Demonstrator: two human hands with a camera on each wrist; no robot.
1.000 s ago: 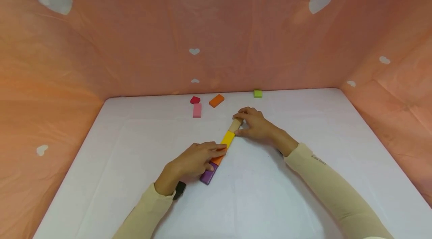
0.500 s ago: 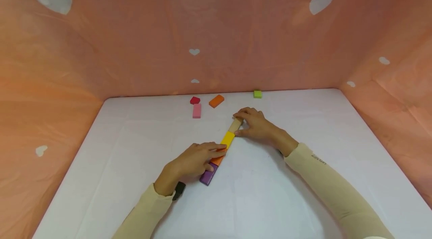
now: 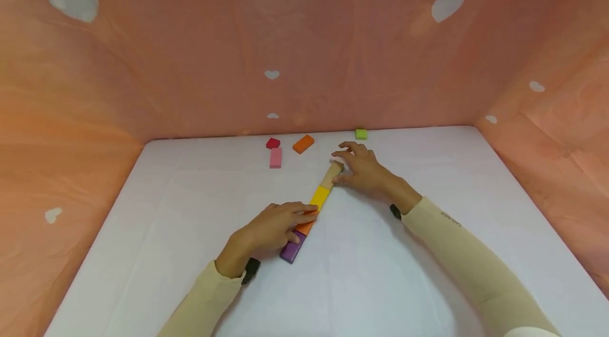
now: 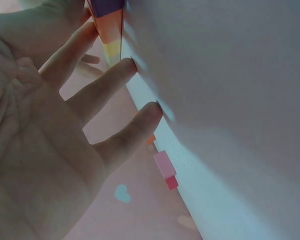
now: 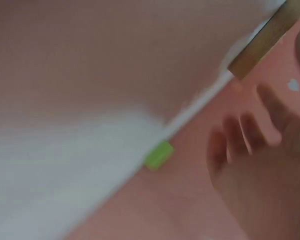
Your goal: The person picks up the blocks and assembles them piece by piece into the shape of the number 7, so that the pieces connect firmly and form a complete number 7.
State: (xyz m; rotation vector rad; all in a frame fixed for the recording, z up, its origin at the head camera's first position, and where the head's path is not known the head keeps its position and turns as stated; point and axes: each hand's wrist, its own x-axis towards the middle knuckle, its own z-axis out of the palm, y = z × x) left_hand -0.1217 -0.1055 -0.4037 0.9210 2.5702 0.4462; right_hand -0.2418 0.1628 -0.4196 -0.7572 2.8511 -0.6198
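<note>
Lining up the row [image 3: 320,197], purple block [image 3: 291,252] at seven o'clock to plain block [image 3: 331,175] at one, seems in hand: left hand [image 3: 276,225] lies across it, right hand [image 3: 365,172] by plain block, both fingers apart; next likely calls for nudge-free lifting.

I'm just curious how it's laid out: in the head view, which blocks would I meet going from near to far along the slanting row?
Purple block → orange block, partly covered by the left hand → yellow block → plain wooden block.
</note>
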